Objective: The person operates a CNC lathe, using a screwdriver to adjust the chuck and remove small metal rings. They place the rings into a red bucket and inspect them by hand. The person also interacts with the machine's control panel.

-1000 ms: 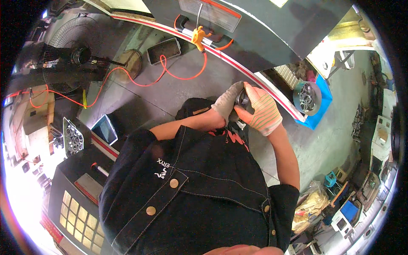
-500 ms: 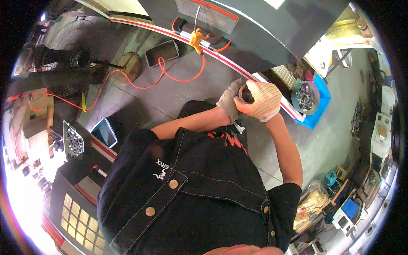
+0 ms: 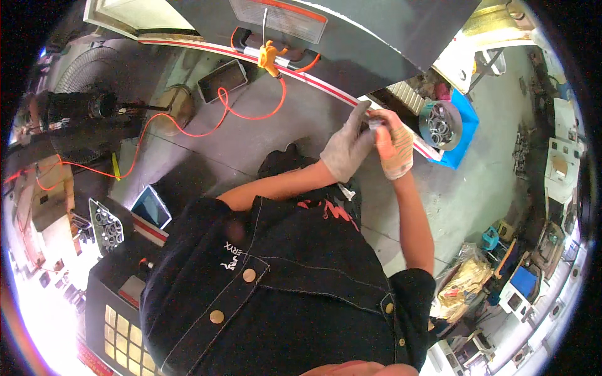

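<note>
Both of my hands wear work gloves and meet in front of me, beside the red-and-white machine edge. Between them is a small grey metal ring [image 3: 375, 124], partly covered by fingers and blurred. My right hand [image 3: 395, 149], in a striped glove, is closed round it from the right. On the other side, my left hand [image 3: 348, 149], in a plain greyish glove, has its fingers bent against the ring. A round metal container [image 3: 459, 133] holding several metal rings [image 3: 440, 124] stands just right of my right hand.
A blue tray [image 3: 467, 147] lies around the container. Ahead rises a dark machine door [image 3: 364, 47], where a yellow air gun [image 3: 269, 59] hangs on an orange hose [image 3: 254, 118]. A dark bin [image 3: 222, 81] and a fan [image 3: 88, 78] stand at left, with another ring-filled box [image 3: 106, 225].
The ring has turned between my hands, so its open round face no longer shows. My left hand has shifted lower against it, and the whole view has moved slightly.
</note>
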A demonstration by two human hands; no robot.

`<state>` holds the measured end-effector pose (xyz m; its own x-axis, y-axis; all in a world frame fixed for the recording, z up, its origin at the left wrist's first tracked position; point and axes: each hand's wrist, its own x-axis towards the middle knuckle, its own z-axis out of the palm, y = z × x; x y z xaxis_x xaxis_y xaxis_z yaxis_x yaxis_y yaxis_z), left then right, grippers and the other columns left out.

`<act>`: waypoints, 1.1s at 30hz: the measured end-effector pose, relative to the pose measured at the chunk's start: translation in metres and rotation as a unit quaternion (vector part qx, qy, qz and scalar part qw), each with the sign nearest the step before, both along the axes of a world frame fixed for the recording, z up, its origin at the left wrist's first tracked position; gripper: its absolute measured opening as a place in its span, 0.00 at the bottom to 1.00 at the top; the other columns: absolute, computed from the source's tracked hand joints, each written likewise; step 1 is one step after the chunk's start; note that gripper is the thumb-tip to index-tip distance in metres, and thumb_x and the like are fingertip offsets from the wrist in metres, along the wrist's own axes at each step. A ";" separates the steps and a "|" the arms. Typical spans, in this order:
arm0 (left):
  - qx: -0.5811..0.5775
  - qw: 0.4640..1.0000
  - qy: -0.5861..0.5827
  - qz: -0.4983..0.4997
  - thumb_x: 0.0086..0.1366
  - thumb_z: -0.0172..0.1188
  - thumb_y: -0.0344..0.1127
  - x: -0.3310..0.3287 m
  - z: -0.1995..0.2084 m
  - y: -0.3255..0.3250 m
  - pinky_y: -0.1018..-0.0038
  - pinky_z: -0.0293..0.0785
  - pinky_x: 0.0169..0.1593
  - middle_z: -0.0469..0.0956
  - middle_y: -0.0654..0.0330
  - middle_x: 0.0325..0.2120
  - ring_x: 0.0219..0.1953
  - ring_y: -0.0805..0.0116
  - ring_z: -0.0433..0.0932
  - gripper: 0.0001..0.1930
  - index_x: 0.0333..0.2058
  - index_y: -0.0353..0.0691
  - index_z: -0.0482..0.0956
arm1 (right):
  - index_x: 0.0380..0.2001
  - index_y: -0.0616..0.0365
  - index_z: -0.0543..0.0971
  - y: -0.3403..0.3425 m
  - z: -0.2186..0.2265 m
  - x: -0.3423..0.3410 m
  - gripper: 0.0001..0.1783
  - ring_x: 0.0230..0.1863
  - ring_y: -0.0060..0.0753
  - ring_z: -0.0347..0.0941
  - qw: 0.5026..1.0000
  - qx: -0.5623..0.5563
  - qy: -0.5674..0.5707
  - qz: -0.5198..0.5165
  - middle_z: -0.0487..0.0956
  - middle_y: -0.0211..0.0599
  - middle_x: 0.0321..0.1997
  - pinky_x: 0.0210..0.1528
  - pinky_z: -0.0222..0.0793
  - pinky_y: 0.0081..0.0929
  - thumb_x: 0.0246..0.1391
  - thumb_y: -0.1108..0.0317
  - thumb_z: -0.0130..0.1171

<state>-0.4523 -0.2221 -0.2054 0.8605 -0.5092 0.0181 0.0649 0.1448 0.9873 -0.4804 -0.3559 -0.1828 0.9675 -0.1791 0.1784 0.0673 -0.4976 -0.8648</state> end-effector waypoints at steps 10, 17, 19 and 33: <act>0.080 0.898 -0.430 0.041 0.39 0.61 0.36 0.002 0.018 -0.049 0.61 0.68 0.40 0.72 0.50 0.35 0.36 0.49 0.72 0.31 0.45 0.34 0.65 | 0.39 0.64 0.75 -0.018 0.015 -0.032 0.26 0.34 0.20 0.66 0.976 0.109 -0.065 -0.178 0.75 0.31 0.33 0.39 0.62 0.18 0.51 0.49 0.50; 0.017 0.942 -0.336 0.007 0.42 0.55 0.34 -0.011 0.016 -0.114 0.61 0.71 0.30 0.73 0.46 0.24 0.25 0.46 0.74 0.19 0.36 0.32 0.70 | 0.35 0.62 0.75 -0.058 0.027 -0.046 0.23 0.31 0.20 0.66 0.958 0.140 -0.136 -0.212 0.73 0.28 0.31 0.35 0.62 0.19 0.48 0.51 0.53; -0.031 0.940 -0.337 0.034 0.43 0.55 0.34 -0.013 0.017 -0.130 0.62 0.71 0.30 0.73 0.46 0.25 0.26 0.46 0.74 0.18 0.35 0.32 0.70 | 0.35 0.62 0.75 -0.065 0.030 -0.048 0.23 0.30 0.19 0.66 0.955 0.124 -0.158 -0.220 0.73 0.28 0.29 0.34 0.62 0.19 0.48 0.50 0.53; -0.060 0.987 -0.130 0.076 0.60 0.47 0.48 -0.022 0.045 -0.159 0.65 0.71 0.31 0.74 0.48 0.23 0.26 0.52 0.76 0.21 0.40 0.33 0.67 | 0.34 0.61 0.74 -0.113 0.056 -0.046 0.24 0.22 0.29 0.69 0.982 -0.066 -0.106 -0.144 0.74 0.35 0.22 0.27 0.65 0.25 0.45 0.49 0.56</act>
<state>-0.4747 -0.3810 -0.1608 0.8852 -0.3546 0.3010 -0.2202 0.2507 0.9427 -0.5260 -0.4688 -0.1273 0.8192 -0.4009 0.4102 0.0788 -0.6296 -0.7729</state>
